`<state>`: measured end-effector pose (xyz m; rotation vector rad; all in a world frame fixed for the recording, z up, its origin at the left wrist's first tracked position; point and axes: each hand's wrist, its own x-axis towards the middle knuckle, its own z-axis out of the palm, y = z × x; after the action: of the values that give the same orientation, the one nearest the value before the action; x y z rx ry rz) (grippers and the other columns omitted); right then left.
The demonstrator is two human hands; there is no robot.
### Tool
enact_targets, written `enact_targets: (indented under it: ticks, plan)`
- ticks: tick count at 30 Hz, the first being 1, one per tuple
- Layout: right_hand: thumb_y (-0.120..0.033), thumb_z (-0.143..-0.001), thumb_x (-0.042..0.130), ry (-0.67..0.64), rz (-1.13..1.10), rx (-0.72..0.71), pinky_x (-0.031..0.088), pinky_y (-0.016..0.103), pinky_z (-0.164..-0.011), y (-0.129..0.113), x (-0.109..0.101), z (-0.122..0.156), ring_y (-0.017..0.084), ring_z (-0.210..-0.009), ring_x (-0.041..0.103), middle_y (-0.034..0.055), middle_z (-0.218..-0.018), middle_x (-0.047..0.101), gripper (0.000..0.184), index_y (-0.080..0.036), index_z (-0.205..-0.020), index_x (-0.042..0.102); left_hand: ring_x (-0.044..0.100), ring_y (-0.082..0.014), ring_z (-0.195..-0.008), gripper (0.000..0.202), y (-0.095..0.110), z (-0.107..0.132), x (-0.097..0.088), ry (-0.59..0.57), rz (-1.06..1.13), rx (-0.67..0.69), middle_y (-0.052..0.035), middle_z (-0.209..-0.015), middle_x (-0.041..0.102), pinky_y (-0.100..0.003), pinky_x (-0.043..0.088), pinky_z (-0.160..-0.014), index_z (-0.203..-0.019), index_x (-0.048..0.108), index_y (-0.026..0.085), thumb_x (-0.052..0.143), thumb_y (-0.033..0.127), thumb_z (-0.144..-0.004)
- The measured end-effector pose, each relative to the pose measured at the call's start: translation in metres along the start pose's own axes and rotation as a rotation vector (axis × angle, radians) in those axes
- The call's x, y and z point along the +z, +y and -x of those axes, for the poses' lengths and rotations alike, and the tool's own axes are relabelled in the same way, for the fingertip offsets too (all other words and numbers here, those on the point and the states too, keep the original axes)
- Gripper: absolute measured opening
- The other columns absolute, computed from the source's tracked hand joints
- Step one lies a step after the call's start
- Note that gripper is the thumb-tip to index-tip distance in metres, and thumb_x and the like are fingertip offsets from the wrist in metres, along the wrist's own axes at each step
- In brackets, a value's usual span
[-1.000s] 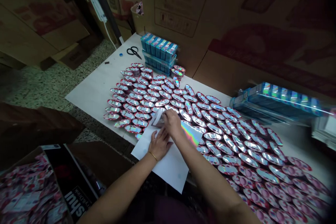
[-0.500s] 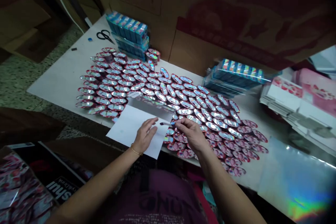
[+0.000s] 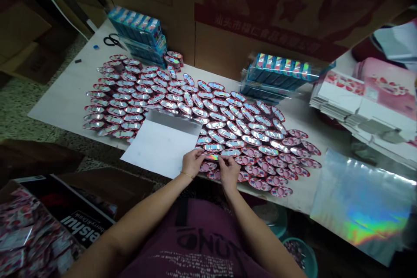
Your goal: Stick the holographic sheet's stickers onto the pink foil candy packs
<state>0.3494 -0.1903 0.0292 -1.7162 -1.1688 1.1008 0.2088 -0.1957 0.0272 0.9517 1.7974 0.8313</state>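
A small shiny rainbow sticker (image 3: 212, 157) is stretched between my two hands, low over the front rows of ovals. My left hand (image 3: 192, 162) pinches its left end and my right hand (image 3: 229, 170) its right end. Beneath and around them stand many small oval containers (image 3: 259, 183) with red rims. Those at the front right show pink tops; most others carry a silvery strip (image 3: 233, 128) across the top. Just left of my left hand, a white sheet (image 3: 159, 145) lies over some of the ovals, its far edge showing a grey shiny band.
Wrapped blue box packs (image 3: 138, 26) stand at the back left, with scissors (image 3: 112, 40) beside them. Another blue pack (image 3: 276, 69) sits at the back right. Flattened pink cartons (image 3: 374, 108) and a holographic sheet (image 3: 365, 204) lie rightward. A large cardboard box (image 3: 221, 47) closes the rear.
My right hand has swung down toward the front edge, and my left hand has come off the white sheet to meet it. The strip, dark before, now gleams between both hands.
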Motion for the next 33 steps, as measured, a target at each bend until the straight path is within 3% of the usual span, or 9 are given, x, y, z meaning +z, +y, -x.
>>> enact_targets:
  ticks: [5,15,20,23,25,27,30,32,33]
  plan:
    - [-0.031,-0.079,0.048,0.1,0.331,-0.251,0.038,0.031,-0.072,0.022,-0.001,-0.001,0.017,-0.072,0.051,0.004,-0.073,0.06,0.019,-0.018,-0.073,0.06,0.061,-0.0155,-0.071,0.024,0.003,-0.01,0.013,0.012,-0.364,0.158,-0.0017,-0.075,0.066,-0.028,0.046,-0.071,-0.096,0.061,0.019,0.057,0.023,-0.073]
    - [-0.026,-0.083,0.045,0.05,0.686,-0.302,0.032,0.031,-0.073,0.019,-0.003,-0.003,0.02,-0.08,0.047,0.0056,-0.082,0.059,0.019,-0.017,-0.089,0.061,0.056,-0.0181,-0.087,0.025,0.009,-0.004,0.01,0.004,-0.758,0.329,-0.0085,-0.105,0.054,-0.028,0.046,-0.072,-0.105,0.051,0.017,0.045,0.021,-0.08]
    - [-0.017,-0.082,0.044,-0.197,0.926,-0.492,0.03,0.032,-0.072,0.013,-0.027,-0.002,0.02,-0.082,0.044,0.0066,-0.091,0.056,0.031,-0.025,-0.108,0.059,0.051,-0.0191,-0.09,0.03,0.005,0.009,-0.003,-0.148,-0.911,0.562,-0.0065,-0.1,0.053,-0.03,0.043,-0.076,-0.105,0.055,0.022,0.038,0.015,-0.082]
    - [-0.013,-0.078,0.048,-0.322,1.063,-0.555,0.031,0.034,-0.072,0.015,-0.037,-0.005,0.021,-0.083,0.044,0.0087,-0.096,0.054,0.044,-0.027,-0.119,0.052,0.05,-0.0222,-0.085,0.034,0.006,0.015,-0.009,-0.237,-1.015,0.579,-0.0089,-0.095,0.055,-0.033,0.042,-0.07,-0.109,0.055,0.02,0.042,0.015,-0.078]
    - [-0.011,-0.078,0.046,-0.336,1.009,-0.557,0.033,0.033,-0.072,0.018,-0.04,-0.009,0.02,-0.082,0.045,0.0082,-0.093,0.054,0.041,-0.025,-0.115,0.056,0.05,-0.022,-0.085,0.033,0.015,0.007,-0.024,-0.219,-0.979,0.583,-0.0094,-0.095,0.055,-0.034,0.041,-0.072,-0.108,0.057,0.02,0.041,0.017,-0.079]
    - [-0.011,-0.08,0.042,-0.307,0.824,-0.564,0.037,0.031,-0.072,0.016,-0.039,-0.017,0.018,-0.081,0.048,0.007,-0.088,0.055,0.035,-0.022,-0.107,0.061,0.049,-0.022,-0.092,0.033,0.03,-0.015,-0.053,-0.059,-0.881,0.595,-0.0098,-0.104,0.055,-0.036,0.039,-0.079,-0.112,0.056,0.021,0.039,0.021,-0.082]
    - [-0.013,-0.083,0.038,-0.238,0.49,-0.592,0.041,0.028,-0.072,-0.004,-0.026,-0.034,0.015,-0.081,0.051,0.0056,-0.086,0.055,0.031,-0.019,-0.103,0.061,0.044,-0.0235,-0.108,0.038,0.056,-0.074,-0.118,0.38,-0.739,0.547,-0.0112,-0.119,0.05,-0.037,0.033,-0.09,-0.118,0.051,0.018,0.034,0.029,-0.087]
    - [-0.015,-0.084,0.04,-0.207,0.349,-0.626,0.043,0.028,-0.074,-0.029,-0.008,-0.049,0.015,-0.083,0.053,0.0048,-0.086,0.056,0.029,-0.02,-0.103,0.061,0.044,-0.0223,-0.11,0.038,0.068,-0.119,-0.163,0.496,-0.718,0.489,-0.0094,-0.118,0.054,-0.035,0.031,-0.091,-0.115,0.054,0.019,0.033,0.033,-0.087]
    - [-0.016,-0.084,0.041,-0.194,0.303,-0.646,0.043,0.029,-0.075,-0.044,0.003,-0.057,0.015,-0.083,0.053,0.0046,-0.087,0.056,0.028,-0.021,-0.102,0.061,0.048,-0.0214,-0.104,0.036,0.07,-0.138,-0.181,0.466,-0.729,0.433,-0.0083,-0.11,0.059,-0.033,0.033,-0.089,-0.107,0.06,0.019,0.036,0.036,-0.086]
